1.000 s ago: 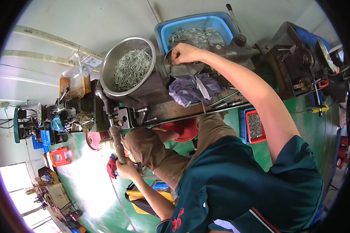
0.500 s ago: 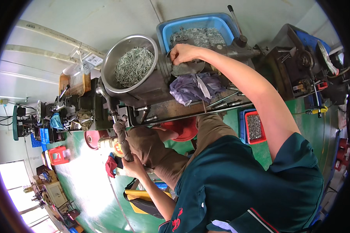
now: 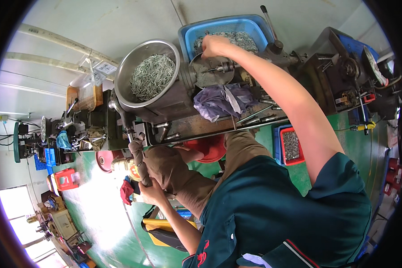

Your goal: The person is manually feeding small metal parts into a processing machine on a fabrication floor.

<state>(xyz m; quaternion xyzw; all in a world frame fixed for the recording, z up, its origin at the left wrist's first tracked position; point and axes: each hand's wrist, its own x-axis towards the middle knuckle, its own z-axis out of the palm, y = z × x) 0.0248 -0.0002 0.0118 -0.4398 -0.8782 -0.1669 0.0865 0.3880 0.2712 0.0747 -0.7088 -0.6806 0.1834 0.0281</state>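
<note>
My left hand (image 3: 152,191) is closed round the lower end of a cloth-wrapped lever (image 3: 138,157) that hangs from the front of the lathe (image 3: 152,115). My right hand (image 3: 215,46) is over the near edge of a blue plastic basket (image 3: 182,41) of small metal pieces (image 3: 236,39). Its fingers are bent together and point down; what they may hold is hidden. Just below it, a drill chuck (image 3: 228,67) points left over a round tray (image 3: 210,79) of grey chips. A steel bowl (image 3: 120,71) full of thin metal pins (image 3: 152,77) rests on the lathe's headstock.
Purple cloth (image 3: 223,102) lies on the bench in front of the chuck, beside several metal tools (image 3: 259,118). A black-knobbed lever (image 3: 268,20) rises behind. On the floor at right stands a red tray (image 3: 292,146) of small parts. More machines (image 3: 78,129) line the left.
My right hand has lifted away from the chuck area and moved up and slightly right toward the basket, uncovering the drill chuck. The left hand keeps its grip on the lever.
</note>
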